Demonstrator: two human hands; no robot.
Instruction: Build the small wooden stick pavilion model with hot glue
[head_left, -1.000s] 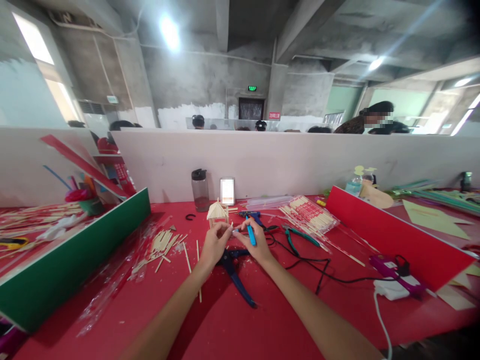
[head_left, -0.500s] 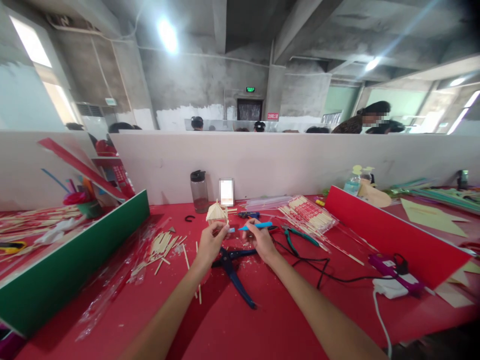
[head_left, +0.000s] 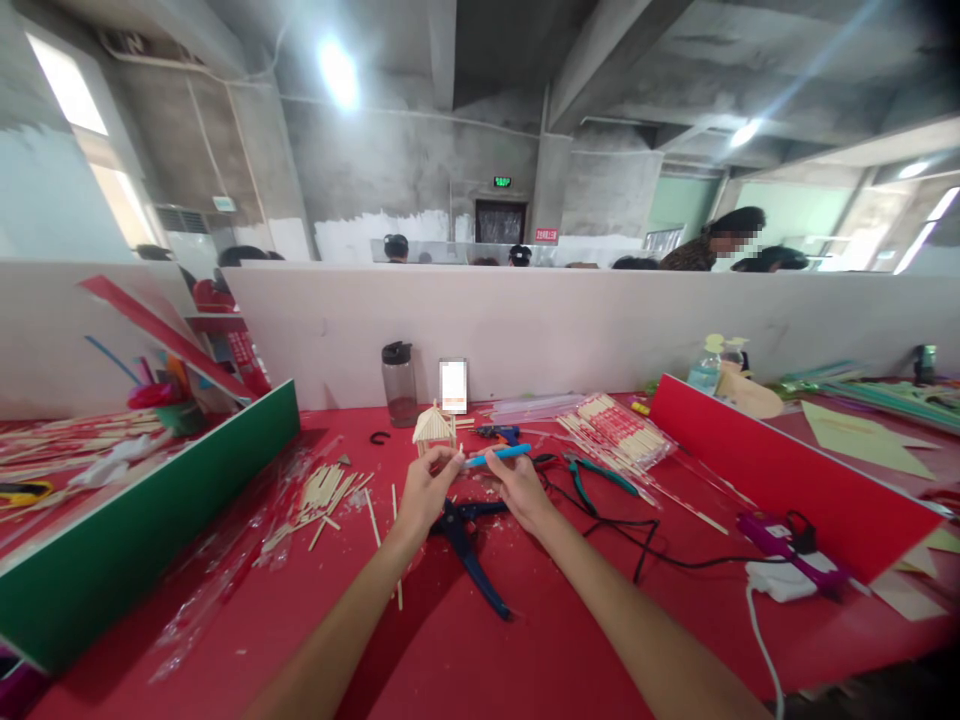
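Observation:
A blue pen (head_left: 510, 453) is pinched in my right hand (head_left: 519, 488), its left end at the fingertips of my left hand (head_left: 426, 490). My left hand is closed on what looks like the pen's pale cap, mostly hidden by the fingers. A short bit of wooden stick shows above those fingertips. Just behind my left hand stands a small house model (head_left: 433, 425) made of thin wooden sticks, partly covered by the hand. Below both hands lies a dark blue hand cutter (head_left: 472, 565) on the red tabletop (head_left: 570, 650).
Cut sticks (head_left: 326, 495) lie left of my hands. A blue glue gun (head_left: 499, 434), green-handled pliers (head_left: 600, 475) and packs of sticks (head_left: 611, 430) lie behind and right. A bottle (head_left: 399, 385) and a phone (head_left: 453, 385) stand at the back. Green (head_left: 187, 510) and red (head_left: 780, 475) boards flank the space.
My right hand and the pen have moved slightly left. The gap between the pen's tip and the pale cap at my left fingers has closed.

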